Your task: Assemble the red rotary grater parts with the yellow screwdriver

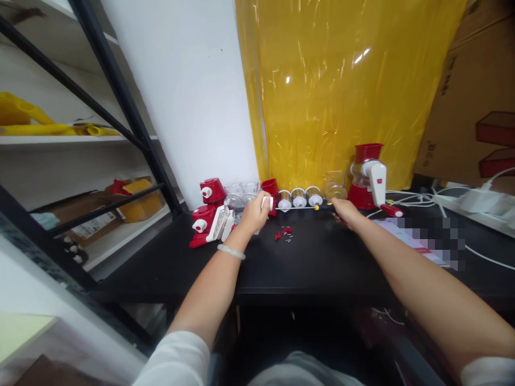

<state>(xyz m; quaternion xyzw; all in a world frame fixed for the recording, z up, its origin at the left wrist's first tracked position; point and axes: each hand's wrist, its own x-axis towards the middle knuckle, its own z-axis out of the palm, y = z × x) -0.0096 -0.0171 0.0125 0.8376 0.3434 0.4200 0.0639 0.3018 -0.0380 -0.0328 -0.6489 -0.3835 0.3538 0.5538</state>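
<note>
My left hand (255, 212) is closed around a white and red plastic part (269, 203) at the far side of the black table (322, 262). My right hand (345, 211) grips the dark handle of a screwdriver (324, 206), whose thin shaft points left toward that part. Small red bits and screws (285, 234) lie loose on the table between my hands. A white bracelet (230, 251) sits on my left wrist.
Red and white appliance parts (209, 217) lie at the left. Three metal drum cutters (298, 197) and clear cups stand along a yellow plastic sheet (341, 86). A red and white grinder (368, 177) stands at the right, near white cables (462, 201). Metal shelving (80, 161) stands at the left.
</note>
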